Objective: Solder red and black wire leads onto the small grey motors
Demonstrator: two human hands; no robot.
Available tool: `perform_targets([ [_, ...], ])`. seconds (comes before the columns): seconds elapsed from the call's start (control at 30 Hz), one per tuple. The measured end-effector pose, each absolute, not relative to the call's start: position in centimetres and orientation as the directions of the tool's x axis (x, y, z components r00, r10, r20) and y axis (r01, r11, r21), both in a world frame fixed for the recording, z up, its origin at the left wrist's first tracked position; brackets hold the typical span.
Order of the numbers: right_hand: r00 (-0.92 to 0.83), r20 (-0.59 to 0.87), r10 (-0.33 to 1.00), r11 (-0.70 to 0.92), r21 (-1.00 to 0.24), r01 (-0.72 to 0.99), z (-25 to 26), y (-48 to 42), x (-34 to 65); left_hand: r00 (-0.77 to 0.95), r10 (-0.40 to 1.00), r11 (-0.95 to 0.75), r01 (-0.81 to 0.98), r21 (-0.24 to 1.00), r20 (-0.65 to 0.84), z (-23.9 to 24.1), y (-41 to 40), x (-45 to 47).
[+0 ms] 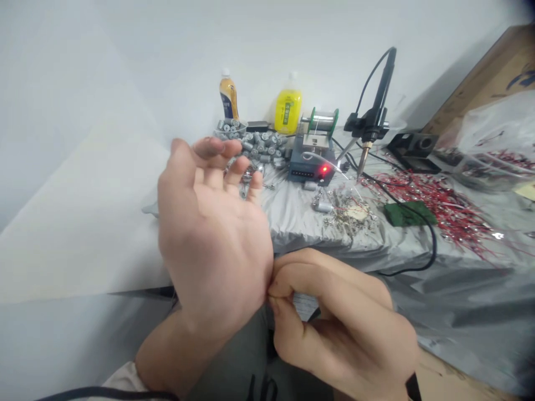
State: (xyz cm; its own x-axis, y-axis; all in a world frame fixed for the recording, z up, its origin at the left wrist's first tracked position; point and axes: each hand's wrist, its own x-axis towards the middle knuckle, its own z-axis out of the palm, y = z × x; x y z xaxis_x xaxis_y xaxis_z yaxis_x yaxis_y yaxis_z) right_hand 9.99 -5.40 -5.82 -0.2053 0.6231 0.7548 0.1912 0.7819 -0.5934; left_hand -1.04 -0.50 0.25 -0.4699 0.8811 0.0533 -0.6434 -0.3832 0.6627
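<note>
Got left hand [217,239] raised across the near edge of a table [288,225] under wrinkled grey plastic sheeting, palm to camera, fingers loosely bent and apart, holding nothing. Got right hand [346,323] below that edge in view, thumb and index tips pinched together against left hand's outer heel; can't tell about anything tiny between them. Seeing bare sheeting just right of the left fingers, as far as a small grey metal cylinder [324,206]. Tighter beyond: blue-grey box with red light [307,164], green-flanged solder spool [324,121], black soldering iron [380,92]. Crowded at right: heap of thin red wires [447,211], green block [409,214]. On containers: clear tub [243,132] full of grey cylinders, more piled loose alongside; white-capped bottles of amber liquid [228,97] and yellow liquid [288,108]; crumpled clear plastic bag [499,131], contents hard to make out.
</note>
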Motion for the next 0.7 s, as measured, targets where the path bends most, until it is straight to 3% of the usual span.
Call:
perform_targets([
  [0.2, -0.231, 0.745, 0.626, 0.776, -0.563, 0.284, -6.13, -5.71, 9.98, -0.445, 0.894, -0.361, -0.645, 0.674, 0.054, -0.03, -0.61, -0.96],
  [0.7, -0.189, 0.750, 0.634, 0.771, -0.596, 0.225, -5.80, -5.56, 9.72, -0.405, 0.914, -0.314, -0.677, 0.666, 0.019, -0.03, -0.61, -0.90],
])
